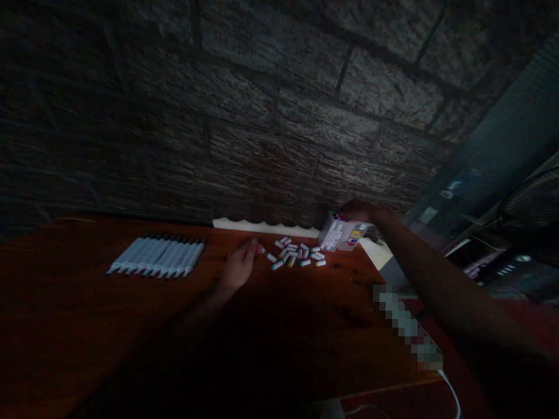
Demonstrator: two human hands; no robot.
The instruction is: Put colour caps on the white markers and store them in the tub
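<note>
Our right hand [358, 209] is at the top of the pale box [347, 237], where colourful tips [338, 216] show (too dim, we cannot tell either grip). Our left hand [238, 266] is beside white caps [305, 263] on the table [332, 302].

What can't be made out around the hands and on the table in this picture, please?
All in the head view:
Right hand: what its fingertips touch at the box is hidden by the hand and darkness.
Left hand: whether it grips the small pinkish item is too dim to tell.
Label: print too small.
Long strip: masked by pixelation.
Fan: cut off by the right edge.
</note>
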